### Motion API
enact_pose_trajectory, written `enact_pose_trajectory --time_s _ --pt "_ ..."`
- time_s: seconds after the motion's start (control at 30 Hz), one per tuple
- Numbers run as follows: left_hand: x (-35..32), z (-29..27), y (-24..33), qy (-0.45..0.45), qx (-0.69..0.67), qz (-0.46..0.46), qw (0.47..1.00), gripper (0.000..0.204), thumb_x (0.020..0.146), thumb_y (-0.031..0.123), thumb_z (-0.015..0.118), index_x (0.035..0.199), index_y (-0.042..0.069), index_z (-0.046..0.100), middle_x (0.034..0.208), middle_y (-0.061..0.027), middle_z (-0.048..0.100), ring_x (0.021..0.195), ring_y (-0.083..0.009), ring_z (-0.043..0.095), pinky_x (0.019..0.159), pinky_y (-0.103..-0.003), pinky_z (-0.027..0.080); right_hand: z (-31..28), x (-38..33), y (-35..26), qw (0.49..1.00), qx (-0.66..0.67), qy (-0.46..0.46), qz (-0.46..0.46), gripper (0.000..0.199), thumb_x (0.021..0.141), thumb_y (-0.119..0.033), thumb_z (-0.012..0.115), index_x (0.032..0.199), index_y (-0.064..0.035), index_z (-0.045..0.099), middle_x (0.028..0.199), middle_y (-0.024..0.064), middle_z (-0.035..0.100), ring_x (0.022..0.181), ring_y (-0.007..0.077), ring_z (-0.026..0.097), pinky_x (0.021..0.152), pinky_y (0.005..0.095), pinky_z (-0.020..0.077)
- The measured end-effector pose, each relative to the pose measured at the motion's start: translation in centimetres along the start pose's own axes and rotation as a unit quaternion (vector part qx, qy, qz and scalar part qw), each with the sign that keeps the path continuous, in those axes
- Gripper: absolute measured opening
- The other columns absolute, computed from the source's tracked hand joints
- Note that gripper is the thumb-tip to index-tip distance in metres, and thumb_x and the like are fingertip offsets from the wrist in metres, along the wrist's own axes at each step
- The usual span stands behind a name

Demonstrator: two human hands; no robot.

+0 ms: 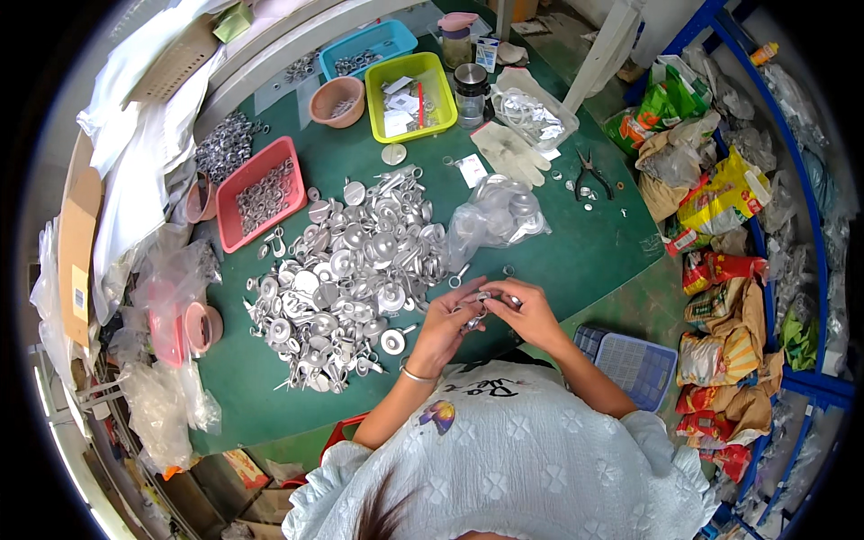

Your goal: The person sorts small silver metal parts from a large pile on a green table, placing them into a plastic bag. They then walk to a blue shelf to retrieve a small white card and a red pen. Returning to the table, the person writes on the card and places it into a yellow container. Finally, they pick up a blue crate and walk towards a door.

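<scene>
Both of my hands meet over the table's near edge, fingers closed on small silvery metal parts. My left hand (440, 331) has its fingers curled around a few of these metal ring parts (474, 321). With its fingertips, my right hand (531, 315) pinches a piece at the same spot; its exact shape is partly hidden by the fingers. Left of my hands spreads a big heap of silvery metal parts (346, 270), with round discs and ringed ends. One loose ringed part (459, 275) lies just beyond my left fingers, and a clear plastic bag (497, 216) of similar discs rests past it.
A pink tray (261, 193) of rings and a yellow-green basin (411, 97) stand beyond the heap. Pliers (589, 175), a pale glove (510, 153) and a jar (470, 94) sit at the far right. A blue crate (636, 369) and blue shelving (792, 135) flank the table.
</scene>
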State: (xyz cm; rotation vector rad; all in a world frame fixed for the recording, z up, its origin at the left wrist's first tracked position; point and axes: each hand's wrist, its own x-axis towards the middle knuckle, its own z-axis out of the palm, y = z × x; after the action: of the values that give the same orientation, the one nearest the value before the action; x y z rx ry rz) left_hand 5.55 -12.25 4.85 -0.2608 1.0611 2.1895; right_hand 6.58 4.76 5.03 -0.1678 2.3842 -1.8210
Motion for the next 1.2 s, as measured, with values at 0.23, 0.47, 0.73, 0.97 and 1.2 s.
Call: enact_pose_trajectory --time_s 0.23,0.47,0.73,0.97,1.2 --pt "-2.8 3.9 3.4 0.011 -0.025 0.021 0.999 0.035 0.085 0.005 0.051 0.119 -0.005 0.046 0.107 -0.0165 0.059 0.090 -0.0190 0.061 0.062 -0.023 0.049 -1.4 -0.6 -4.0 0.824 0.521 -0.008 0.223 0.019 0.090 -0.021 0.051 0.095 -0.0040 0.056 0.061 -0.0048 0.041 0.050 0.0036 0.035 0.045 0.0169 0.0275" --pt "-3.7 3.7 3.3 0.024 -0.044 0.035 0.998 0.032 0.087 0.012 0.049 0.113 -0.007 0.050 0.109 -0.0191 0.057 0.091 -0.0197 0.061 0.063 -0.024 0.049 -1.4 -1.3 -5.7 0.769 0.597 -0.056 0.222 0.019 0.093 -0.025 0.045 0.087 -0.0064 0.049 0.061 -0.0048 0.033 0.050 0.0042 0.033 0.044 0.0181 0.0267" --pt "-4.3 5.3 4.3 0.035 -0.132 0.041 0.990 0.041 0.087 0.012 0.044 0.122 -0.008 0.041 0.124 -0.0217 0.045 0.109 -0.0267 0.051 0.086 -0.032 0.047 -1.1 -1.1 -8.5 0.768 0.612 0.061 0.179 0.019 0.091 -0.022 0.042 0.089 -0.0052 0.050 0.070 0.0023 0.048 0.055 0.0081 0.041 0.046 0.0196 0.0323" --pt "-4.7 5.5 4.4 -0.014 -0.149 0.022 0.989 0.044 0.085 0.010 0.043 0.124 -0.009 0.038 0.127 -0.0198 0.043 0.113 -0.0256 0.047 0.097 -0.037 0.039 -0.8 -0.8 -7.5 0.985 0.154 0.062 -0.036 0.021 0.079 -0.003 0.059 0.099 0.0020 0.060 0.074 0.0042 0.059 0.060 0.0125 0.053 0.052 0.0234 0.0412" --pt "-4.9 5.7 4.4 -0.012 -0.138 0.021 0.990 0.040 0.084 0.006 0.047 0.121 -0.008 0.042 0.118 -0.0170 0.051 0.108 -0.0233 0.051 0.098 -0.036 0.039 -0.8 -0.7 -6.7 0.995 0.075 0.047 -0.051 0.012 0.082 -0.007 0.059 0.089 0.0030 0.062 0.072 0.0042 0.057 0.057 0.0095 0.051 0.050 0.0201 0.0383"
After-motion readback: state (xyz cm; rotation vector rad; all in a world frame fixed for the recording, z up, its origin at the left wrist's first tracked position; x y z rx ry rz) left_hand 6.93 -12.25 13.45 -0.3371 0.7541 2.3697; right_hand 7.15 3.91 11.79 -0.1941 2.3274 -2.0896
